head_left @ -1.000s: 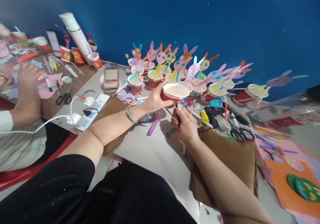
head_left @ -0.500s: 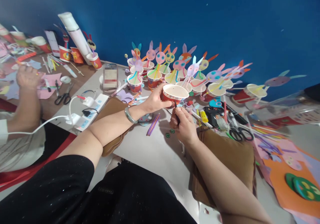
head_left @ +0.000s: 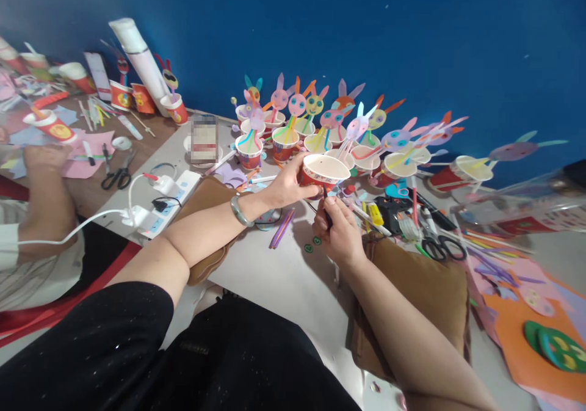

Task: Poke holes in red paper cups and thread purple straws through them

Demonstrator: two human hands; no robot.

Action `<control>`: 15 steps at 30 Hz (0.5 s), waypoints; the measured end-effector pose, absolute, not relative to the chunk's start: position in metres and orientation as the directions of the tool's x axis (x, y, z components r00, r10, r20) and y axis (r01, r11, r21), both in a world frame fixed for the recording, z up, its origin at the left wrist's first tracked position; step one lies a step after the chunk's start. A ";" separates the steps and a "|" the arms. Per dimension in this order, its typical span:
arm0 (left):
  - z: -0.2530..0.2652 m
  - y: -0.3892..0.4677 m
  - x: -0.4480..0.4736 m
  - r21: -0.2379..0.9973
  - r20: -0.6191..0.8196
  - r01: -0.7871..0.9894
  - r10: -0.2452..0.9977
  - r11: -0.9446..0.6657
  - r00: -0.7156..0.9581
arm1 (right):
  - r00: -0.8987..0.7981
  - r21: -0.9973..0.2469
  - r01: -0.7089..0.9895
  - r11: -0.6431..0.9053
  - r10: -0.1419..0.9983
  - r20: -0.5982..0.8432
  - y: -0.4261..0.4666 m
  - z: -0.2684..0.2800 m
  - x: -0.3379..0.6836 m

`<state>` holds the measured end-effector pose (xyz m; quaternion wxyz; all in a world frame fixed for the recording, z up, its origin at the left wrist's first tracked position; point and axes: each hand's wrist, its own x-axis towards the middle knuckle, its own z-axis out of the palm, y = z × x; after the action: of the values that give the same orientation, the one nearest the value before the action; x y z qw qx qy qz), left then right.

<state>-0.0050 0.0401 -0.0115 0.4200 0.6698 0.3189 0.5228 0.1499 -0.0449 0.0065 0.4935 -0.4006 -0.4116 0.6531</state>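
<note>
My left hand [head_left: 295, 182] is wrapped round a red-and-white paper cup [head_left: 325, 170], tilted with its mouth towards me. A small dark spot shows on the cup's pale inner wall. My right hand [head_left: 339, 225] grips a thin dark pen-like tool [head_left: 327, 206], its tip at the near side of the cup; whether it goes through the paper I cannot tell. Below on the table lie two small green discs [head_left: 312, 245] and some purple sticks [head_left: 282, 229]. Behind the cup stand several paper cups [head_left: 285, 145] with colourful paper rabbit heads [head_left: 297, 104].
Black scissors [head_left: 444, 247], a yellow-capped item [head_left: 375, 214] and brown cushions [head_left: 419, 301] lie to the right. Orange paper [head_left: 517, 338] is at far right. A white power strip [head_left: 176, 200] sits left, beyond it a co-worker's hand [head_left: 46, 160] near a red cup [head_left: 54, 127].
My hands keep the cup and tool in nearly the same pose; the view has shifted slightly. At far left, a tilted red cup now appears above the co-worker's hand.
</note>
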 end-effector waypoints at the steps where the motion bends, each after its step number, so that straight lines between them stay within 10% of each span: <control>1: -0.011 0.040 -0.005 0.894 0.437 -0.023 0.861 -0.447 0.259 | -0.193 -0.932 -0.317 -0.176 0.974 -0.118 -0.045 0.007 0.150; 15: -0.021 0.047 -0.004 0.889 0.449 -0.028 0.856 -0.458 0.257 | -0.190 -0.930 -0.319 -0.183 0.974 -0.126 -0.046 0.006 0.149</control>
<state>-0.0039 0.0468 -0.0208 0.4199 0.6725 0.3078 0.5260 0.1493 -0.0464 0.0065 0.4932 -0.4022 -0.4067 0.6554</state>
